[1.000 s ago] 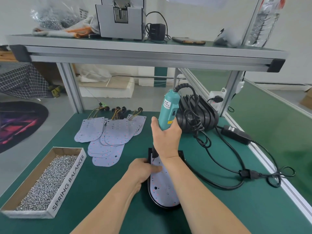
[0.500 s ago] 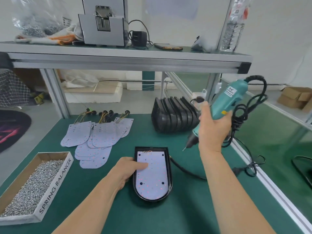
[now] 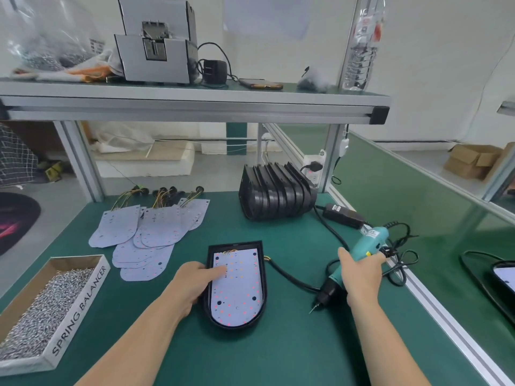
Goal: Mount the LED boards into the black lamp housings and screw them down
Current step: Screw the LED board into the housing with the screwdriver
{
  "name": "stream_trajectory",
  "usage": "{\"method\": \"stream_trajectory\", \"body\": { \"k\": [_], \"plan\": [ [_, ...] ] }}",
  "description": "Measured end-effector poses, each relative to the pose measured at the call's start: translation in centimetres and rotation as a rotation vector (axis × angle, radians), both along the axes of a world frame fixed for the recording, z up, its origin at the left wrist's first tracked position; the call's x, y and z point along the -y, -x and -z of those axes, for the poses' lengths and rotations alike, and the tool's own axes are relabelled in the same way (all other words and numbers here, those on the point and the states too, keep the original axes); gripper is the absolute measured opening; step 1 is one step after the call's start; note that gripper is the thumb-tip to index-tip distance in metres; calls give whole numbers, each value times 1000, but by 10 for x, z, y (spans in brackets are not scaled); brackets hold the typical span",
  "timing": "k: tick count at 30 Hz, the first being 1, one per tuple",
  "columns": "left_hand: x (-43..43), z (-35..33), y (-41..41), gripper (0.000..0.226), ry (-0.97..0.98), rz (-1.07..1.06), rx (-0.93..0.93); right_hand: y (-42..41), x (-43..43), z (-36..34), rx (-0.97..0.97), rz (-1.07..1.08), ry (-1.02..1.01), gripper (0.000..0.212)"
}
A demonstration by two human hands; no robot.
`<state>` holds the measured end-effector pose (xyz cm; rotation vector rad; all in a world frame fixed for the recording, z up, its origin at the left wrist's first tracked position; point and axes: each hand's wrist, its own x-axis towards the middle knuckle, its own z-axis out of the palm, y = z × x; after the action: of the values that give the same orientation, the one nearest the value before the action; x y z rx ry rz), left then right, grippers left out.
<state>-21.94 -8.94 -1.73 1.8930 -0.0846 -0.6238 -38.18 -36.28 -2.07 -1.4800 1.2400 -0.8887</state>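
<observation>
head-worn wide view, facing forward and down, close over green bench (image 3: 292,358)

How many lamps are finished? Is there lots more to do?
Done: one LED board sits inside a black housing; whether its screws are in, I can't tell. In hand: the left hand presses on that board, and the right hand holds the screwdriver beside it, tip down. Left: a pile of loose boards, a row of stacked housings and a box of screws wait, so most is ahead.
</observation>
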Motion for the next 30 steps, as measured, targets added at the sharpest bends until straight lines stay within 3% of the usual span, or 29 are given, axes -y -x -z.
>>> {"method": "stream_trajectory", "body": {
  "k": [5, 7, 11, 14, 16, 20, 23, 27, 30],
  "plan": [
    [-9, -8, 2, 51, -81, -38, 126, -6, -3, 0, -138, -40, 135, 81],
    [-12, -10, -1, 48, -96, -73, 170, -11, -8, 1, -239, -36, 212, 86],
    [-19, -11, -13, 15, -63, -140, 117, -22, -5, -4, -520, 9, 528, 74],
    [-21, -17, -15, 5, -24, -158, 61, -41, 10, -16, -814, -280, 752, 39],
    [-23, -21, -15, 3, -2, -167, 41, -58, 18, -23, -960, -428, 676, 34],
    [-31, -27, -18, 12, 82, -215, -20, -84, 36, -28, -1134, -483, 462, 63],
    [-41, -31, -26, 18, 160, -275, -61, -96, 45, -28, -1189, -529, 366, 74],
    [-50, -29, -31, 16, 164, -280, -93, -101, 42, -24, -1133, -506, 378, 54],
    [-49, -23, -26, 24, -17, -121, -72, -100, 38, -20, -1007, -571, 372, 38]
  ]
}}
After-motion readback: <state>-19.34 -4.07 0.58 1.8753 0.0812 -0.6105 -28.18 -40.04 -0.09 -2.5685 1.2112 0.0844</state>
